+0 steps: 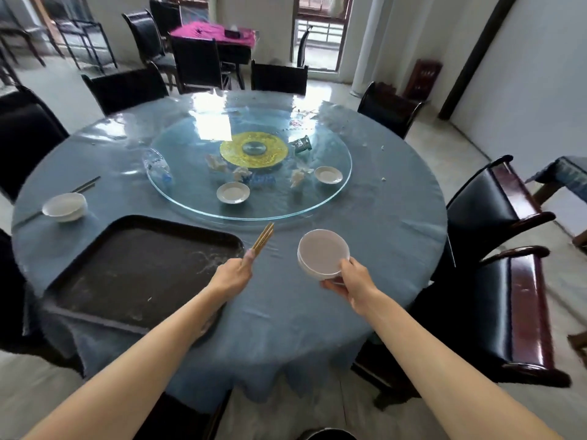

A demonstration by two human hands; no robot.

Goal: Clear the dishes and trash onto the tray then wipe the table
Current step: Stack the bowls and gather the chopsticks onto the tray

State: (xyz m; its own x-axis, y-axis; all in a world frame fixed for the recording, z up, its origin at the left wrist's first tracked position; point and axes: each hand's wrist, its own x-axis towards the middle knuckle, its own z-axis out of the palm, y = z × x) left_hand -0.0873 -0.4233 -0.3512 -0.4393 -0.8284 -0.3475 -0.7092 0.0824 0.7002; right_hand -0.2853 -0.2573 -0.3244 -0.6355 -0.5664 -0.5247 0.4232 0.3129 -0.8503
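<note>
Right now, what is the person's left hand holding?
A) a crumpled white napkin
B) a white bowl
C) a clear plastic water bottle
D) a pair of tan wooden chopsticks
D: the left hand pinches the pair of tan wooden chopsticks just past the corner of the black rectangular tray, while the right hand grips the stacked white bowls.

Daylight pours in from the windows (319,33) at the far end of the room, and I see it thrown back as hard white glare on the glass turntable (203,188) and the shiny far rim of the surface (381,236). Nearer me the light is soft and even, with faint shadows. The wide lens bows the chairs (495,198) and walls at the edges. Everything looks slightly soft and smeared, my forearms most.
</note>
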